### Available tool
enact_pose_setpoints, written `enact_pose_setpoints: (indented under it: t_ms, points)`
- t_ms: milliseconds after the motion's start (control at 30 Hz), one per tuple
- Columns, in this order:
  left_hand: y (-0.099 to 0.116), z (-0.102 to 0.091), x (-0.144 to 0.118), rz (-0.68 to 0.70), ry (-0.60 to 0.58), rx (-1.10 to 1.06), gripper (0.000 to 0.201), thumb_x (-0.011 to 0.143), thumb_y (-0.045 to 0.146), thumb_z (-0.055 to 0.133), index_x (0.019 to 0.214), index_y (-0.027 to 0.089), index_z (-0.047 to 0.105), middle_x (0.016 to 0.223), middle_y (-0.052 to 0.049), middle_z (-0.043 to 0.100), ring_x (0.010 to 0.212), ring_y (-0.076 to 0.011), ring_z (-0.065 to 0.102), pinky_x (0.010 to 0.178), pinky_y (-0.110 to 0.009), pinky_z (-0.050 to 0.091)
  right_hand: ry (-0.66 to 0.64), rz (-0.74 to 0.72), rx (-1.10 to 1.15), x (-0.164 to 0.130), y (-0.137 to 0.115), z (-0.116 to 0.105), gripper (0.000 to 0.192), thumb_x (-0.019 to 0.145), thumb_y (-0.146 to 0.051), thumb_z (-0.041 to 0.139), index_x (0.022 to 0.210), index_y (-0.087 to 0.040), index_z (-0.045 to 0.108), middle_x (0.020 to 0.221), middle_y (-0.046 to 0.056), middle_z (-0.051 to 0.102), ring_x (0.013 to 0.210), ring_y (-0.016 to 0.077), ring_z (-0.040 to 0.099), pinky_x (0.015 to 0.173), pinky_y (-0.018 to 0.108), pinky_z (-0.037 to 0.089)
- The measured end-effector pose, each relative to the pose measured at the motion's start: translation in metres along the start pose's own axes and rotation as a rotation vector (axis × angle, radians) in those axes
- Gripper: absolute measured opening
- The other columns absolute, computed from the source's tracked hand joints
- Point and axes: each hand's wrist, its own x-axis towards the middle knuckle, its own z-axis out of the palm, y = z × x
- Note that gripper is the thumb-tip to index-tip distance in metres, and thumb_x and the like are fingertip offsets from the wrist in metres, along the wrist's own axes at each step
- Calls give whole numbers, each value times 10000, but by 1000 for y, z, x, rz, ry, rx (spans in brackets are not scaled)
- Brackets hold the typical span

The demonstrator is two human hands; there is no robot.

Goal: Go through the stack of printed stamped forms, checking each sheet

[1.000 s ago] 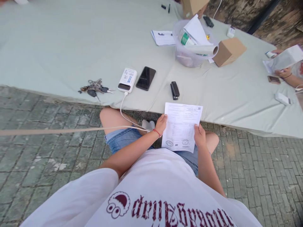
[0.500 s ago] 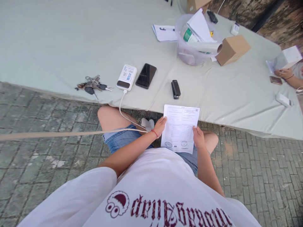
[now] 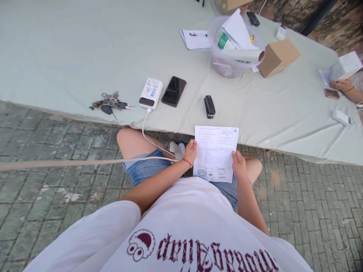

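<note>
Over the lap, left hand [image 3: 191,151] and right hand [image 3: 239,165] grip a printed sheet [image 3: 216,153] by its side edges, fingers apparently clenched on it.

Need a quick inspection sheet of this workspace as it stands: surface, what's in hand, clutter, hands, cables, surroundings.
Surface: low table under a pale green cloth, wrinkled near the front edge.
Job's things: printed sheet with two round stamps at its bottom, held over the lap.
Clutter: key bunch, power bank, black phone, black stapler, clear tub of papers, cardboard box.
Hands: left hand and right hand each grip a side edge of the sheet.
Cables: white cable runs from the power bank down to the lap.
Surroundings: brick paving; another person's hand at the right edge, holding paper.
</note>
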Motion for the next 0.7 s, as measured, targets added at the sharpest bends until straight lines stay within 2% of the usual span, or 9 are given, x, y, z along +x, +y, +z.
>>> enact_pose_setpoints:
  t_ms: [200,467,700]
  points:
    - [11,2,-7,40,-25,-3,287,989,490,524,848,243,559,862,-16,633,913,-211,582,915,-303,450,1,-25,2,-2,0,0,568,863,-804,535,964,-259,655,895,56,711,919,270,627,835,389,531]
    - [10,1,2,1,31,48,278,983,399,517,765,231,556,761,-13,614,809,-208,573,835,-316,463,2,28,25,7,11,0,482,884,-723,579,945,-250,652,866,33,701,805,226,610,755,364,532]
    - [18,15,16,-50,-10,-125,297,925,402,559,697,211,555,720,0,611,741,-178,567,751,-306,480,26,88,155,32,0,-2,447,808,-654,670,981,-244,712,915,65,773,835,280,702,726,406,569]
